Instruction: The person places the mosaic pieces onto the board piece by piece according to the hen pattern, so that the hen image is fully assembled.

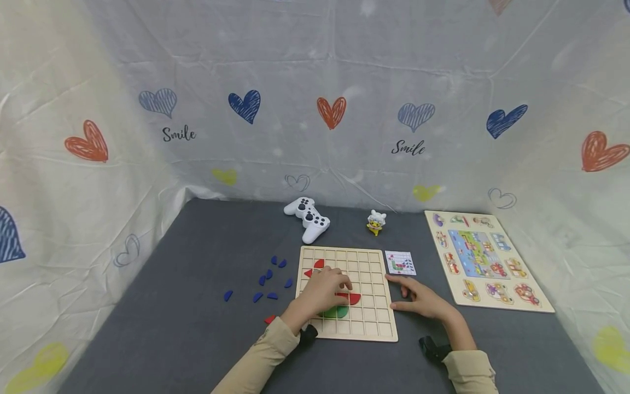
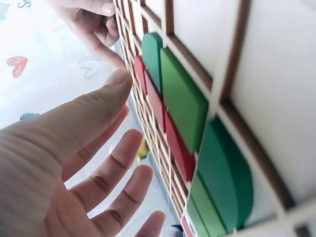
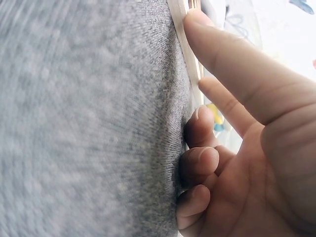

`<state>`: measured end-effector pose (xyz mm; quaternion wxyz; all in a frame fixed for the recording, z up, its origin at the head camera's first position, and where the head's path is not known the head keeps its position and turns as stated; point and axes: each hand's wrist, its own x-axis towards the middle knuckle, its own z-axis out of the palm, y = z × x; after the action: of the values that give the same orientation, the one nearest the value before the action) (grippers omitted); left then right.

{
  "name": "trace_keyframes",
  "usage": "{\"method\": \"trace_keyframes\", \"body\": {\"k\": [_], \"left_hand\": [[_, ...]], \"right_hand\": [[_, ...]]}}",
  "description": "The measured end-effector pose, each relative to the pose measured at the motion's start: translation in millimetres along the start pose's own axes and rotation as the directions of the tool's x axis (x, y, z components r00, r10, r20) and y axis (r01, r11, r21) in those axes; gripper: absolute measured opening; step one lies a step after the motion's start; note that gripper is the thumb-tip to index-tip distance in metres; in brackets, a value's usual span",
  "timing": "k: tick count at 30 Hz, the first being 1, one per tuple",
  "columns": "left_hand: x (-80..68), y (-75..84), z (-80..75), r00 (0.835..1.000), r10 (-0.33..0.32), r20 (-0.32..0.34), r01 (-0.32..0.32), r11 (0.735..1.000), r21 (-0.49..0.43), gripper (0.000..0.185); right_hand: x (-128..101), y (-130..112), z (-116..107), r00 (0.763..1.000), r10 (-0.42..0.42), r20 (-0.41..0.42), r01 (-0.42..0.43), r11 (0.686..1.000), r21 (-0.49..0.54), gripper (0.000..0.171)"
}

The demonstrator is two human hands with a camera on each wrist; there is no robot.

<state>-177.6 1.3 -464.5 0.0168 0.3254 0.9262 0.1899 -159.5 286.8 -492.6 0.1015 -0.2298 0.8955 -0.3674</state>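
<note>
A wooden grid board (image 1: 371, 323) lies on the grey cloth with red and green flat pieces in its cells. My left hand (image 1: 322, 293) is over the board's left half, covering some cells. In the left wrist view its fingers are spread and loosely bent, holding nothing, and the thumb tip overlaps the grid beside the red pieces (image 2: 157, 106). Green pieces (image 2: 182, 96) sit next to these. Thumb and index fingertips of my right hand (image 1: 423, 298) touch the board's right edge (image 3: 190, 59); its other fingers curl against the cloth (image 3: 89, 123).
Several blue half-round pieces (image 1: 257, 297) lie scattered left of the board, with a red piece (image 1: 269, 319) near its lower left. A pattern card (image 1: 401, 263) is at its upper right. Behind stand a white game controller (image 1: 307, 218) and a small figurine (image 1: 376, 222); a picture puzzle board (image 1: 484, 261) lies right.
</note>
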Motion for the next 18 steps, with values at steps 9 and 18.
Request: {"method": "trace_keyframes", "body": {"k": [9, 18], "left_hand": [[-14.5, -9.9, -14.7, 0.999, -0.02, -0.025, 0.021, 1.0, 0.016, 0.022], [-34.2, -20.9, -34.8, 0.996, -0.051, -0.072, 0.052, 0.999, 0.006, 0.022]], "right_hand": [[0, 0, 1, 0.999, 0.051, -0.002, -0.051, 0.999, -0.001, 0.068], [0, -2, 0, 0.999, 0.053, 0.0, -0.053, 0.999, -0.001, 0.068]]}}
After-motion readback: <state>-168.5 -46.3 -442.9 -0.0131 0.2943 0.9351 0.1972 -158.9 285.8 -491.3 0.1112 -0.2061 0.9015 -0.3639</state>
